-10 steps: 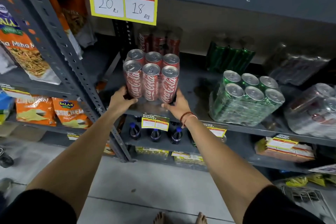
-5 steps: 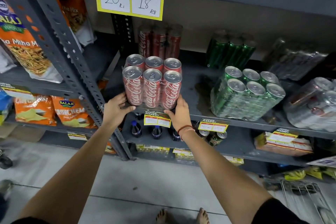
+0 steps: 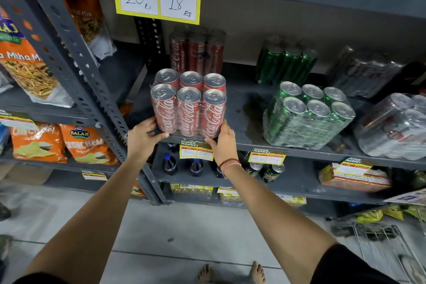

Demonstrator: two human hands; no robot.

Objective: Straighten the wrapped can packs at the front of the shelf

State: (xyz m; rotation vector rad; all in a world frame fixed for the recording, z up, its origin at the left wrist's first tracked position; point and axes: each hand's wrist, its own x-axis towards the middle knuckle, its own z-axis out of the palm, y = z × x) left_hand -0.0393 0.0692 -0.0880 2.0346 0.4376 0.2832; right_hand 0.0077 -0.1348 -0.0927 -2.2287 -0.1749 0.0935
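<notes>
A plastic-wrapped pack of red cola cans point(image 3: 189, 108) stands upright at the front edge of the grey shelf point(image 3: 249, 120). My left hand point(image 3: 143, 137) presses against its lower left corner. My right hand point(image 3: 222, 143) holds its lower right corner, with a red thread on the wrist. To the right a wrapped pack of green cans point(image 3: 309, 117) sits turned at an angle near the shelf front. Further right a wrapped pack of clear-looking cans point(image 3: 396, 127) lies tilted at the edge.
More red cans point(image 3: 197, 50) and green cans point(image 3: 285, 62) stand at the back. A perforated steel upright point(image 3: 92, 80) rises left of the red pack. Snack bags point(image 3: 41, 143) fill the left shelves. Small bottles point(image 3: 196, 166) stand below. A wire basket point(image 3: 380, 244) lies on the floor at right.
The red pack has shifted slightly so its face squares with the shelf edge. Both hands stayed on its lower corners; my view moved closer.
</notes>
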